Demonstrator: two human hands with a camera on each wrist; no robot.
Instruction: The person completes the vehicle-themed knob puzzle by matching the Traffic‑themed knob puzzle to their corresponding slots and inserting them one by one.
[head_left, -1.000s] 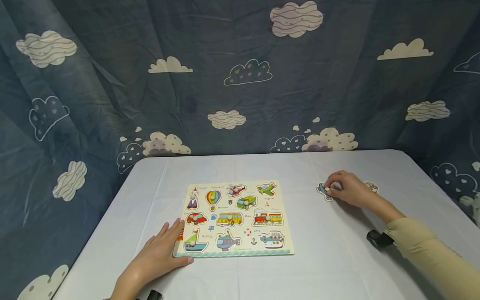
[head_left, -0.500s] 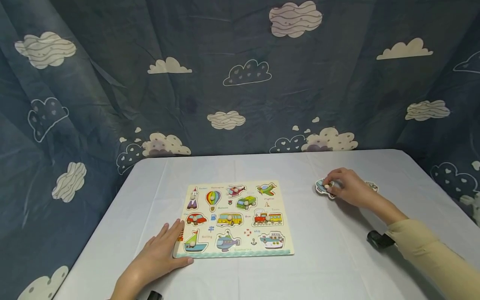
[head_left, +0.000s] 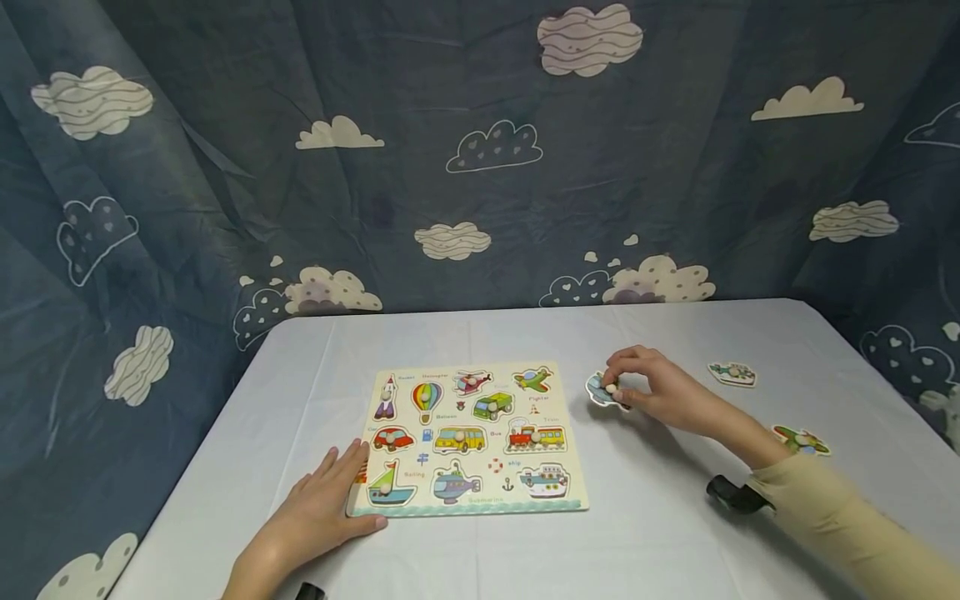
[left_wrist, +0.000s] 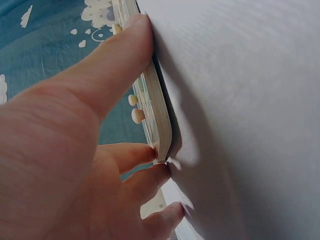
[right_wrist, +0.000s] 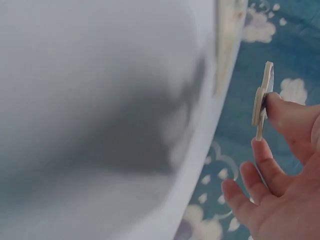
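My left hand (head_left: 318,500) lies with spread fingers at the lower left corner of a wooden knob puzzle board (head_left: 472,515). In the left wrist view the thumb (left_wrist: 112,60) lies along one edge of the board (left_wrist: 155,100) and fingertips touch near its corner. My right hand (head_left: 660,387) pinches a blue puzzle piece (head_left: 597,390) by its small knob, just right of the board. The right wrist view shows this piece (right_wrist: 267,80) edge-on, raised above the white table, between thumb and finger; the other fingers are loosely extended.
A puzzle piece with greenish and red colours (head_left: 732,374) lies behind the right forearm. A green plane piece (head_left: 801,440) lies near the right sleeve, partly hidden. White cloth covers the table (head_left: 525,558); a dark cloud-patterned curtain (head_left: 480,200) hangs behind.
My right hand has lifted the blue puzzle piece and carried it left toward the board, uncovering the other two loose pieces. My left hand has stayed in place.
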